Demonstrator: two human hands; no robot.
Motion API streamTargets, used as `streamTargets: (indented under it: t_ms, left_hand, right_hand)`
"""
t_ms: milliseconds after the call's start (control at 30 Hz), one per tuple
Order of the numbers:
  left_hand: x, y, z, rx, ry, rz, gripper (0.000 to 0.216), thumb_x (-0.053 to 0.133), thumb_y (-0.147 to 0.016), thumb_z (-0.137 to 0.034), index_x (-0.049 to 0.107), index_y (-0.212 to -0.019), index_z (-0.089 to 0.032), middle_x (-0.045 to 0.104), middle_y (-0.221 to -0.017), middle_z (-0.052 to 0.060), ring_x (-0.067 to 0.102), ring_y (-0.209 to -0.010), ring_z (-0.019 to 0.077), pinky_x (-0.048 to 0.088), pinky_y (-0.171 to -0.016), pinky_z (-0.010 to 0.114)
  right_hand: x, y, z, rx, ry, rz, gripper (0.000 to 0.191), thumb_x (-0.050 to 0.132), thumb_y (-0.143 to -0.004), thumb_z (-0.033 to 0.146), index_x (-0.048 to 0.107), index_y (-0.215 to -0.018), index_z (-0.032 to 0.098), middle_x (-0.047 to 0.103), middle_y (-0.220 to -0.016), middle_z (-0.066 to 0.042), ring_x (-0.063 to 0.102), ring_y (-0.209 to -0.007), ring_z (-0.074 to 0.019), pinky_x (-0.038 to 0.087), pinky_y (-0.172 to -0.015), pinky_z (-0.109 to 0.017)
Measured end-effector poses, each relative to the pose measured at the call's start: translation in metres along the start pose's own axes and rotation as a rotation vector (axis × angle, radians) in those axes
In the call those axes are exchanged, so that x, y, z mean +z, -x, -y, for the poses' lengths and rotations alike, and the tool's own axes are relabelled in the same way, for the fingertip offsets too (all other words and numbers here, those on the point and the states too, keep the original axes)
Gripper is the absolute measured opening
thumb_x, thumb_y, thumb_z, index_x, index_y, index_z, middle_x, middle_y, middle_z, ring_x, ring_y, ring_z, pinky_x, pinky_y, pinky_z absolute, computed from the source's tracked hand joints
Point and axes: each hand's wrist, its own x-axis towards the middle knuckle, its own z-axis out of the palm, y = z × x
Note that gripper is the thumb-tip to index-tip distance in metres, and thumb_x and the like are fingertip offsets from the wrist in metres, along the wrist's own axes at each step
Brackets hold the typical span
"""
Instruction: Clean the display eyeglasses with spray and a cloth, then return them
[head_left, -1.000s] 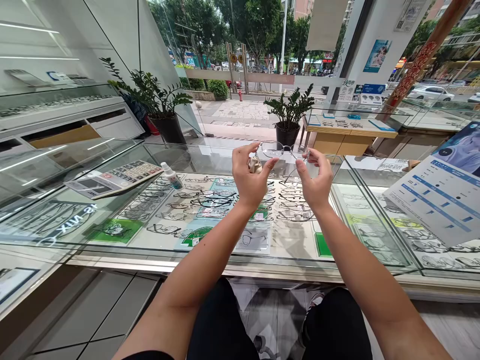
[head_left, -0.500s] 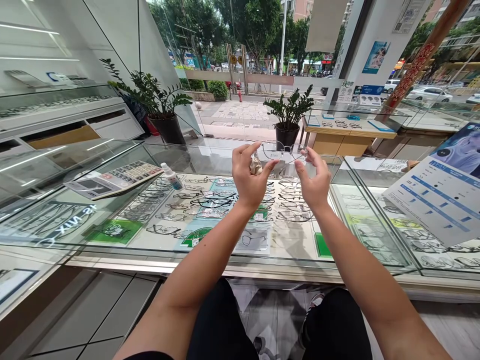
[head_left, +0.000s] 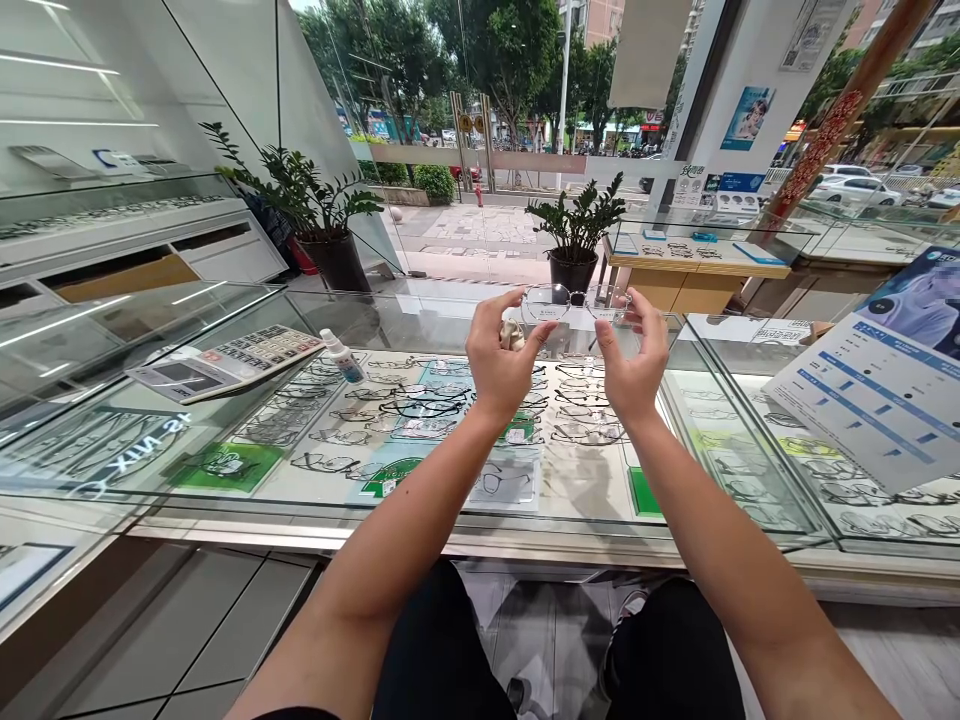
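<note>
A pair of eyeglasses (head_left: 546, 304) with thin rims and clear lenses is held up above the glass counter. My left hand (head_left: 496, 362) pinches it at the left side between thumb and fingers. A crumpled pale cloth (head_left: 512, 336) is tucked in that same palm. On the opposite side, my right hand (head_left: 634, 360) grips the frame's right end with thumb and fingertips. Small print shows on the lenses. The temples are hard to make out. Below the hands, rows of eyeglasses (head_left: 424, 407) lie under the counter glass.
A white spray bottle (head_left: 341, 357) stands on the glass counter (head_left: 420, 520), left of my hands, beside a large calculator (head_left: 229, 362). A printed blue-and-white board (head_left: 874, 400) leans at the right. Potted plants (head_left: 574, 270) stand beyond the counter by the window.
The eyeglasses have turned to sit more level, facing the window. My right hand has shifted slightly right and up, while my left hand stays nearly in place with the cloth.
</note>
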Motion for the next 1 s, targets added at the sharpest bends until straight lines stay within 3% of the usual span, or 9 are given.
streamTargets:
  t_ms: [667,1000]
  left_hand:
    - [0.0018,0.0031,0.0019,-0.075,0.023,0.056,0.048,0.089,-0.095,-0.067,0.078,-0.121,-0.029,0.082,-0.110,0.007,0.072,-0.090,0.0199,0.056,-0.078,0.036]
    - [0.0016,0.0018,0.0041,0.015,-0.027,-0.051,0.050,0.091,-0.093,-0.067,0.076,-0.123,-0.030,0.073,-0.108,0.007,0.068,-0.099,0.0233,0.055,-0.080,0.038]
  right_hand:
    - [-0.0035,-0.0041,0.0052,-0.061,0.057,-0.072,0.060,0.067,-0.105,0.074,0.068,-0.152,0.036,0.074,-0.132,-0.009,0.070,-0.120,-0.0339,0.057,-0.110,-0.063]
    - [0.0033,-0.0014,-0.0041,0.048,-0.017,0.100,0.062,0.062,-0.108,0.075,0.069,-0.150,0.030,0.078,-0.135,-0.013,0.070,-0.123,-0.0319,0.058,-0.110,-0.059]
